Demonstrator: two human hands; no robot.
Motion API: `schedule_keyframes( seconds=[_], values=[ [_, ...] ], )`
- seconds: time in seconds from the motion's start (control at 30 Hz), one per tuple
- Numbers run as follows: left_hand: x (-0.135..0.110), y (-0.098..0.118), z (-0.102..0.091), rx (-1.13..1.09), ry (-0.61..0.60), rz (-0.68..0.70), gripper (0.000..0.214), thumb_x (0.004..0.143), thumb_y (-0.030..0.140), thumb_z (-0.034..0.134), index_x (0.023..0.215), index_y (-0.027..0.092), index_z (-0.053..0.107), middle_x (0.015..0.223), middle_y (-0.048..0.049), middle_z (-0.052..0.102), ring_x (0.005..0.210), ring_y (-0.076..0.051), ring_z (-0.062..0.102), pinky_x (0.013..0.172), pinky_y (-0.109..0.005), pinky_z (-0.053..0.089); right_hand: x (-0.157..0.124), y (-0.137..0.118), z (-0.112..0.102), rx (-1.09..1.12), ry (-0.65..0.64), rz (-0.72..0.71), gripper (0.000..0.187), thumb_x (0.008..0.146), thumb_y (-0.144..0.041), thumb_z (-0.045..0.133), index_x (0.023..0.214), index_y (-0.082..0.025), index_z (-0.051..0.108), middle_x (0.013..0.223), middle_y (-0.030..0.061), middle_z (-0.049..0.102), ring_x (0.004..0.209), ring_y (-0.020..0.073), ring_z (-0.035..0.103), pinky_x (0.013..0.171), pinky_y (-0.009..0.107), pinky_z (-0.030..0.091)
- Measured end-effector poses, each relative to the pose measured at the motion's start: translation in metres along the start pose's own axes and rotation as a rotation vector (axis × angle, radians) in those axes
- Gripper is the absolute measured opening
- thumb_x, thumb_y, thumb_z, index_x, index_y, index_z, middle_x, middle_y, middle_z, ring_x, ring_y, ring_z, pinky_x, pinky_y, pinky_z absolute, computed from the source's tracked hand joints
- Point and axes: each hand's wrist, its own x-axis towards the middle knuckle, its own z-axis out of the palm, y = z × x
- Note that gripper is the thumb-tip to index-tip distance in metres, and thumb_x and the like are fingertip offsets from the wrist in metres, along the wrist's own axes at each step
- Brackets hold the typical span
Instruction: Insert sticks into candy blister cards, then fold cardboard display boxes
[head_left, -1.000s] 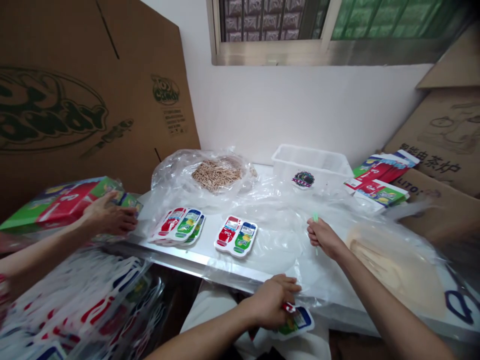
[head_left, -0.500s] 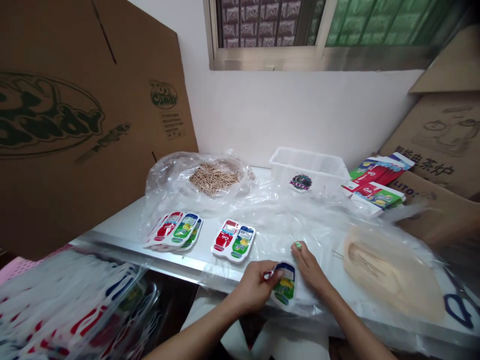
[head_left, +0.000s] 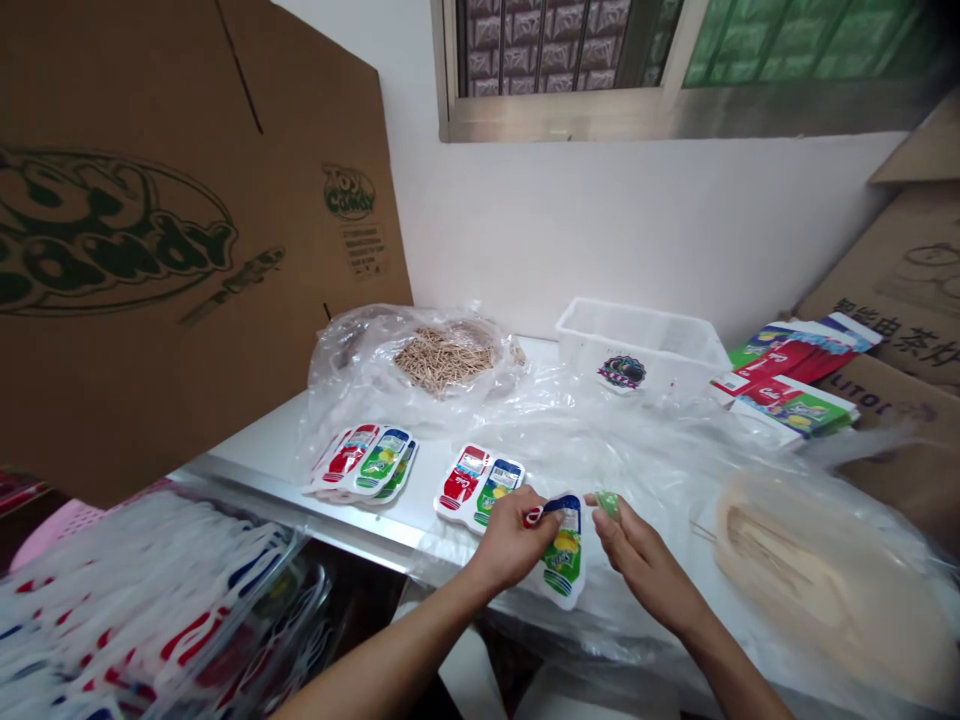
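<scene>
In the head view, the left hand [head_left: 517, 540] was clamped on a pack [head_left: 566, 575], thumb over its front, fingers behind and mostly hidden. The pack stood tilted over the table's near edge; whether it touched the film [head_left: 600, 445] below could not be told. The right hand [head_left: 641, 560], just beside it, had thumb and fingers pinched together on a green strip [head_left: 609, 503]. A second pack [head_left: 459, 480] lay flat on the table [head_left: 259, 432], partly behind the left hand, with a stack [head_left: 364, 462] farther left.

The pack looked light, with a fairly stiff but bendable rim and a smooth, perhaps slippery face. The rim seemed the best place to take hold, since a hard squeeze might have dented the front. The strip looked thin and soft, best pinched near one end.
</scene>
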Motion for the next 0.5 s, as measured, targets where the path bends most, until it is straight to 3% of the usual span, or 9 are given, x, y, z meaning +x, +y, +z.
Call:
schedule_keyframes(
  seconds=[0.2, 0.5],
  values=[
    [-0.001, 0.0, -0.003, -0.335, -0.136, -0.195, 0.037, 0.071, 0.047, 0.063, 0.056, 0.017, 0.046, 0.053, 0.0055, 0.039, 0.05, -0.008, 0.036, 0.051, -0.022, 0.03, -0.001, -0.006, 0.006, 0.017, -0.039, 0.015, 0.026, 0.093, -0.046, 0.037, 0.088, -0.023, 0.045, 0.084, 0.0015, 0.059, 0.085, 0.0179, 0.056, 0.074, 0.025, 0.043],
    [0.002, -0.008, -0.001, -0.212, 0.002, -0.186, 0.03, 0.064, 0.029, 0.069, 0.053, 0.016, 0.045, 0.051, 0.0064, 0.041, 0.05, -0.008, 0.038, 0.049, -0.022, 0.029, -0.003, -0.022, -0.013, -0.306, -0.163, -0.018, 0.027, 0.095, -0.047, 0.028, 0.084, -0.025, 0.039, 0.073, -0.001, 0.054, 0.068, 0.0178, 0.053, 0.064, 0.029, 0.037]
  ],
)
